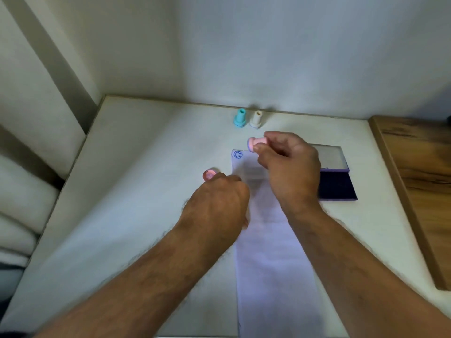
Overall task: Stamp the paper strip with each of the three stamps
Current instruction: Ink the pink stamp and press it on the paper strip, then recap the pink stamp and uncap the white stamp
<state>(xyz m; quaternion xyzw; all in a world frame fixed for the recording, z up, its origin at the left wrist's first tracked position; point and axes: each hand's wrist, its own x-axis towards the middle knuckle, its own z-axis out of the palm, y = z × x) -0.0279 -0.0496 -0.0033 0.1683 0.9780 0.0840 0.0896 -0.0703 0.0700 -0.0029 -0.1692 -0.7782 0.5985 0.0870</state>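
A long white paper strip lies lengthwise on the white table, with a blue smiley print at its far left corner. My right hand holds the pink stamp on its side above the strip's far end, stamp face pointing left. My left hand rests at the strip's left edge, fingers closed around a small pink cap. A teal stamp and a cream stamp stand upright side by side near the back wall.
An open ink pad with a dark blue surface and raised lid sits right of the strip. A wooden board lies along the table's right side. The wall runs close behind the stamps.
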